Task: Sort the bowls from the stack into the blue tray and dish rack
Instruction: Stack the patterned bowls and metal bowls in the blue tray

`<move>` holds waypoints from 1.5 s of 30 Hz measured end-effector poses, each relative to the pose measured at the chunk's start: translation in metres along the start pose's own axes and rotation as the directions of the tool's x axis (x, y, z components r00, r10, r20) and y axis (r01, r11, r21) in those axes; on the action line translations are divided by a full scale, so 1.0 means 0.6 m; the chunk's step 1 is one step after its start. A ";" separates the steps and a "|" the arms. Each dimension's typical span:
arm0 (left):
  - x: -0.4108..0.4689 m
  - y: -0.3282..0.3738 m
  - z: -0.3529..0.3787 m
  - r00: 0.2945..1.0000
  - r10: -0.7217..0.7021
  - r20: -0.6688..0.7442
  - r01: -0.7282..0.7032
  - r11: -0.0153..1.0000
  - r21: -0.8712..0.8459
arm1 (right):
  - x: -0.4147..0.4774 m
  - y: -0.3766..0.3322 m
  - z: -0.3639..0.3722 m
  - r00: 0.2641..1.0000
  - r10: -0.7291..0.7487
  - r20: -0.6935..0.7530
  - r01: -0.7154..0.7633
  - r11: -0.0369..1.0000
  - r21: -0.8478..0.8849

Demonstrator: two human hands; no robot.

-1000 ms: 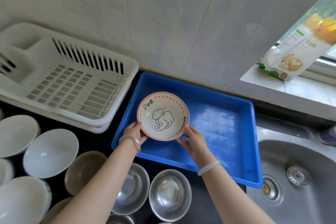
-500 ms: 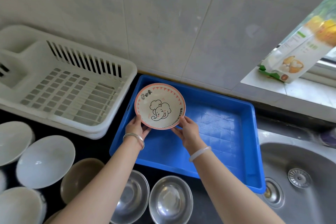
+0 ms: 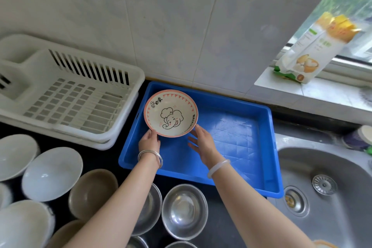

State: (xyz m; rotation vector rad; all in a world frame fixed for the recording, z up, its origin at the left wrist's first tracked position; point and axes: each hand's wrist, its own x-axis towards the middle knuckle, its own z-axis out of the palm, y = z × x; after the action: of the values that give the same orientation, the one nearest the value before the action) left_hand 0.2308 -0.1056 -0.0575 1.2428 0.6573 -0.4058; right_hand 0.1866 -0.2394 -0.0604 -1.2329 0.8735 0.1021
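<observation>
A cream bowl (image 3: 171, 115) with a pink rim and a cartoon elephant sits in the far left corner of the blue tray (image 3: 231, 137). My left hand (image 3: 149, 142) grips its near left rim, thumb against the edge. My right hand (image 3: 203, 145) is at the near right rim with fingers spread, only the fingertips touching. To the left of the tray stands the white dish rack (image 3: 70, 102), holding nothing. On the dark counter near me are white bowls (image 3: 52, 173), a brown bowl (image 3: 92, 191) and steel bowls (image 3: 184, 210).
A steel sink (image 3: 332, 187) lies right of the tray. A food carton (image 3: 314, 50) leans on the window ledge at the upper right. Behind the tray and rack is a tiled wall.
Both hands carried the elephant bowl away from me to the tray's far left corner and lowered it. My right hand's fingers have spread off the rim.
</observation>
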 end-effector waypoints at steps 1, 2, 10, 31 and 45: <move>-0.013 -0.003 -0.001 1.000 -0.009 0.019 0.009 1.000 0.010 | -0.007 -0.001 -0.007 1.000 -0.018 -0.001 0.018 1.000 -0.025; -0.030 -0.005 -0.002 0.998 -0.031 0.052 0.031 0.999 0.008 | -0.016 -0.001 -0.015 0.999 -0.038 -0.005 0.037 0.998 -0.046; -0.189 -0.066 0.021 0.965 -0.049 0.256 0.013 0.990 0.137 | -0.142 0.012 -0.140 0.975 -0.196 -0.101 0.178 0.970 -0.168; -0.464 -0.402 0.114 0.706 -0.462 0.536 -0.171 0.623 0.763 | -0.461 0.269 -0.579 0.771 -0.241 -0.590 -0.150 0.832 -0.535; -0.430 -0.316 0.103 0.790 -0.293 0.538 -0.150 0.759 0.634 | -0.432 0.221 -0.527 0.727 -0.315 -0.611 0.095 0.926 -0.365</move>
State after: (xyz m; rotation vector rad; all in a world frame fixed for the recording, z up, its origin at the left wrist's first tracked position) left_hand -0.0653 -0.2359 -0.0159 1.6216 -0.0368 -1.1348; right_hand -0.2234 -0.3617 -0.0200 -1.7015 1.3615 -0.4320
